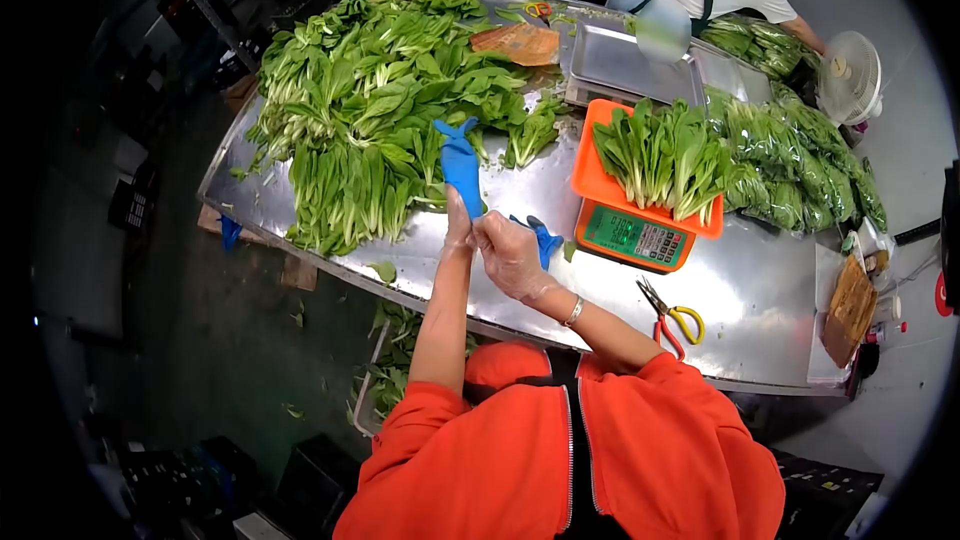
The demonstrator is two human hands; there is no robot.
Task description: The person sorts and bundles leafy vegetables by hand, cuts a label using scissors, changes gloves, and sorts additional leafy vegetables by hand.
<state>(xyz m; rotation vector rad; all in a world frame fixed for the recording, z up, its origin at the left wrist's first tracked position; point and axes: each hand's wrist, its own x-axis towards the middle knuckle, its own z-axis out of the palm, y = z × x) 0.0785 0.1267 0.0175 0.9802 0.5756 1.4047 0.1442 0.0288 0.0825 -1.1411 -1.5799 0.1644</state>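
My left hand (pixel 461 168) is partly inside a blue glove (pixel 458 145), raised over the table in front of the greens. The glove hides its fingers, so their pose cannot be made out. My right hand (pixel 508 252), in a thin clear plastic glove and with a bracelet at the wrist, is closed on the blue glove's cuff. A second blue glove (pixel 543 238) lies on the metal table just beyond my right hand. Leafy greens (pixel 360 130) with pale stems are heaped just past my left hand.
To the right, an orange tray (pixel 590 165) of greens sits on a digital scale (pixel 630 235). Pliers (pixel 668 315) lie nearer me. Bagged greens (pixel 800 160), a fan (pixel 850 78) and a metal tray (pixel 635 60) are farther right and back. Two people stand across the table.
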